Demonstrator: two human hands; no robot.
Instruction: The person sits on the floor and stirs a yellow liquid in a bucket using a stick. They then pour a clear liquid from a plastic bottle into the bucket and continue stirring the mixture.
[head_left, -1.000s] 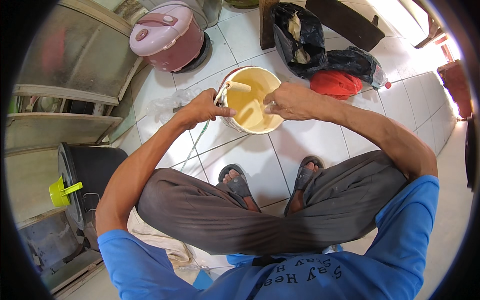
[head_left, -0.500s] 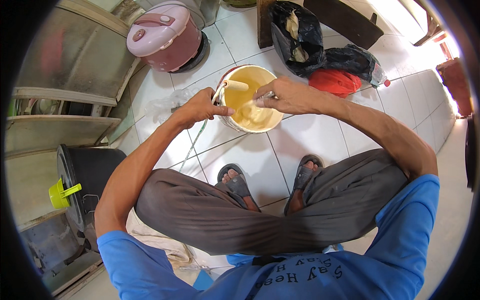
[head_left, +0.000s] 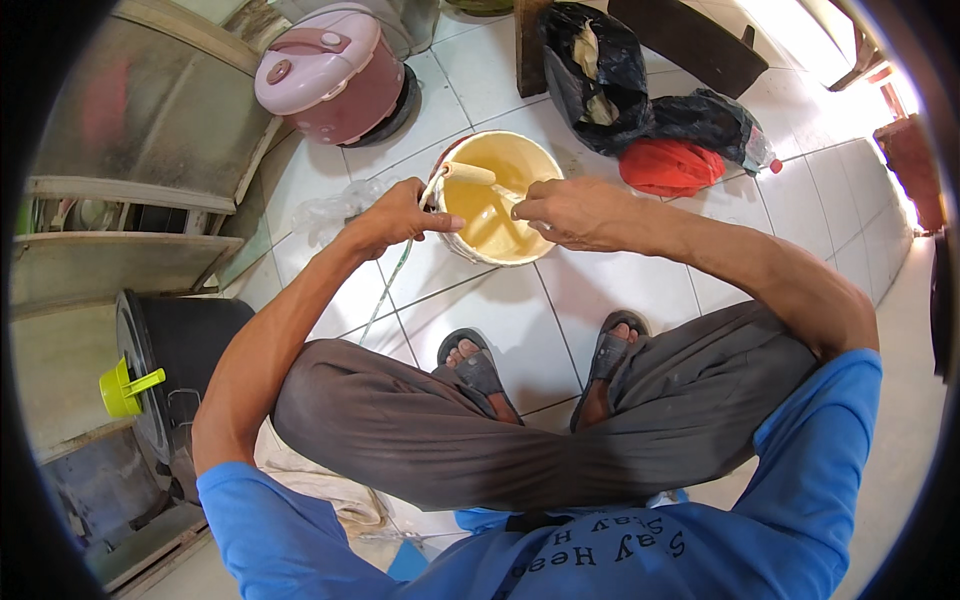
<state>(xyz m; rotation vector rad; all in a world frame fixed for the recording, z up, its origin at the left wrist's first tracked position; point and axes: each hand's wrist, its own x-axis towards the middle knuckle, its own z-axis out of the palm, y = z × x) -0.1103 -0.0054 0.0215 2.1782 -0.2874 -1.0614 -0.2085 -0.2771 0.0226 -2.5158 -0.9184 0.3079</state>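
Observation:
A cream-coloured bucket [head_left: 535, 150] stands on the floor beyond my feet, its inside yellowish with a pale, shiny mixture at the bottom. Its bail, with a cream cylindrical grip [head_left: 468, 174], leans across the left of the opening. My left hand [head_left: 405, 215] is closed on the bucket's left rim, thumb over the edge toward the inside. Over the right rim, my right hand [head_left: 580, 213] has its fingers pinched together. A thin pale tool [head_left: 510, 196] runs from those fingers into the bucket; its kind cannot be made out.
A pink rice cooker [head_left: 330, 75] stands far left, near crumpled clear plastic [head_left: 325, 212]. Black plastic bags [head_left: 595, 80], a red bag [head_left: 670, 167] and a bottle [head_left: 762, 155] lie far right. A black lidded bin [head_left: 190, 340] with a lime-green scoop [head_left: 125, 386] is at left.
My right hand has shifted slightly right and down, from over the bucket's opening toward its right rim. My left hand keeps its hold on the left rim.

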